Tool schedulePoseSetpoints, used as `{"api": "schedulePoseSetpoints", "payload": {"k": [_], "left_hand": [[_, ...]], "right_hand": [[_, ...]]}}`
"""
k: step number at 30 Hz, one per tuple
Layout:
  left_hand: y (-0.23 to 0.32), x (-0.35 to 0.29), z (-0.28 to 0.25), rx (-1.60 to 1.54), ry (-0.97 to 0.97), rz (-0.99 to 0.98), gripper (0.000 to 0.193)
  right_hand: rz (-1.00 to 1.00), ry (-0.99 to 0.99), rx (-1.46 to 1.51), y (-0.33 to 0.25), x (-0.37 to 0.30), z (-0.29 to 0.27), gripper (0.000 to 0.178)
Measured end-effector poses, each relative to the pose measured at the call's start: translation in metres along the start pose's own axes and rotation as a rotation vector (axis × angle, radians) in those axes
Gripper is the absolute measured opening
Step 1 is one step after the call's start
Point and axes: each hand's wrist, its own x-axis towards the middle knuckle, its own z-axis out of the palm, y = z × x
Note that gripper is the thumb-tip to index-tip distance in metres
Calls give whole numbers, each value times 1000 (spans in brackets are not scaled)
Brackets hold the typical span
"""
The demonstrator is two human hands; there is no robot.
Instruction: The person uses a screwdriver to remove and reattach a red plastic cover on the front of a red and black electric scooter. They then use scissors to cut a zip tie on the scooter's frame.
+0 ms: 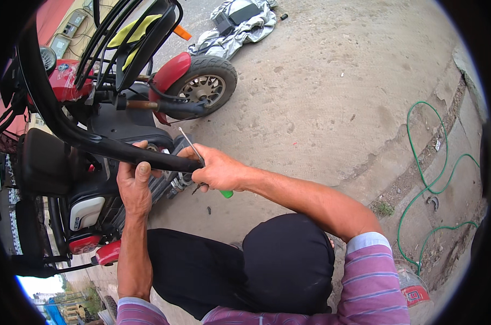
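Observation:
A thick black tube (113, 147) of a red and black scooter-like vehicle curves down from the upper left toward my hands. My left hand (134, 187) is wrapped round the tube near its lower end, fingertips above it and thumb below. At the tube's end, my right hand (221, 170) holds a screwdriver (191, 145). Its thin metal shaft points up and away past the tube, and its green handle shows beneath the palm. The right fingers also rest against the tube's end; their tips are partly hidden.
The vehicle's red-fendered front wheel (205, 86) stands beyond my hands, its black seat (46, 162) to the left. A silver cover with dark boxes (237, 24) lies on the concrete ground. At right are a green hose (402, 227) and a bucket (416, 292). My dark-trousered knees are below.

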Motion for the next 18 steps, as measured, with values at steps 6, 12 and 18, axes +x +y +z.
{"api": "schedulePoseSetpoints", "payload": {"k": [6, 12, 18], "left_hand": [[-15, -8, -17, 34, 53, -41, 71], [-22, -15, -27, -40, 77, -54, 60], [-16, -12, -14, 30, 199, -101, 52]], "right_hand": [[8, -109, 37, 16, 15, -4, 56], [164, -106, -103, 20, -15, -45, 58], [481, 149, 222, 108, -82, -101, 52]]}}
